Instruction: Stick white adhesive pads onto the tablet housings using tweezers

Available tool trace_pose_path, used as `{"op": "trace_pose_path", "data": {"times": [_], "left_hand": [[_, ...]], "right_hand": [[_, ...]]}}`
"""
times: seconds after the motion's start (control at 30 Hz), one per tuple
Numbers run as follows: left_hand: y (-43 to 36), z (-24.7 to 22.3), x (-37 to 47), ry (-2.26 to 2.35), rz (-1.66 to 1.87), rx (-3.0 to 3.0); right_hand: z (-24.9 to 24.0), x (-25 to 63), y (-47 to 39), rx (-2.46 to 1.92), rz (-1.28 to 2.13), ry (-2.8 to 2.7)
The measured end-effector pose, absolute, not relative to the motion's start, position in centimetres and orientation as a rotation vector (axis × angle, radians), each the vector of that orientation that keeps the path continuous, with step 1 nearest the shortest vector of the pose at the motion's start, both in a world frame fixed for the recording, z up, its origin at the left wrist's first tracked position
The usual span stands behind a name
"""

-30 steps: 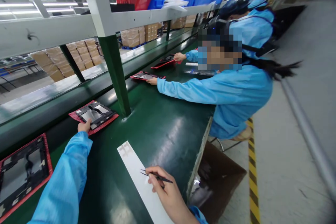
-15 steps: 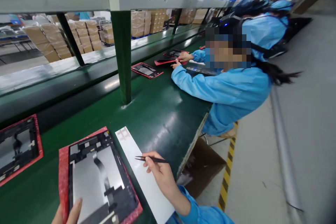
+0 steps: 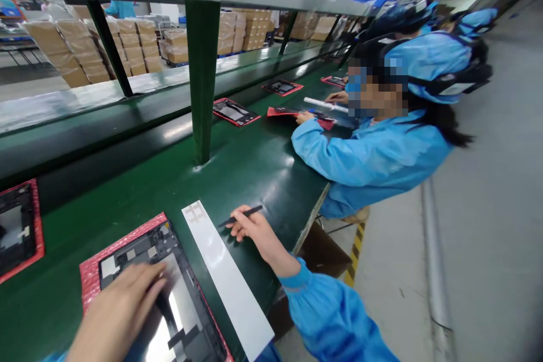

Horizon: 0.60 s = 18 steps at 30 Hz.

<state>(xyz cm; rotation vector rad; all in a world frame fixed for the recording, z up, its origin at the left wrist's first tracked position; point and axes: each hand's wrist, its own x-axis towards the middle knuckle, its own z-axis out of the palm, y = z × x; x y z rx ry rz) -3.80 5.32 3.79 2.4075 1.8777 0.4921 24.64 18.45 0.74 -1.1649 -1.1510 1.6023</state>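
Fingers [image 3: 146, 283] of the left hand [image 3: 121, 311] lie flat, gripping nothing, on the tablet back [image 3: 169, 294], while the right hand [image 3: 250, 229] pinches tweezers [image 3: 240, 216] pointing left over the white strip [image 3: 224, 277]

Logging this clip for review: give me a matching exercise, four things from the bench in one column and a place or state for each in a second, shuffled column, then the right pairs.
Things:
1. tweezers
2. white strip
3. open tablet on red tray
4. green post

Places or states:
A. standing upright on the green bench
B. held in the right hand
C. under the left hand
D. lying flat between the two hands

Pairs: 1-B, 2-D, 3-C, 4-A
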Motion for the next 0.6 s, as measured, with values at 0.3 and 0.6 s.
{"op": "trace_pose_path", "data": {"times": [0.3,0.6], "left_hand": [[16.5,-0.2,4.1,1.721,0.250,2.736],[16.1,-0.4,3.7,1.678,0.262,2.758]], "right_hand": [[-1.5,21.6,25.5,-1.186,1.446,-1.419],[-0.8,21.5,24.6,-1.220,1.282,-1.630]]}}
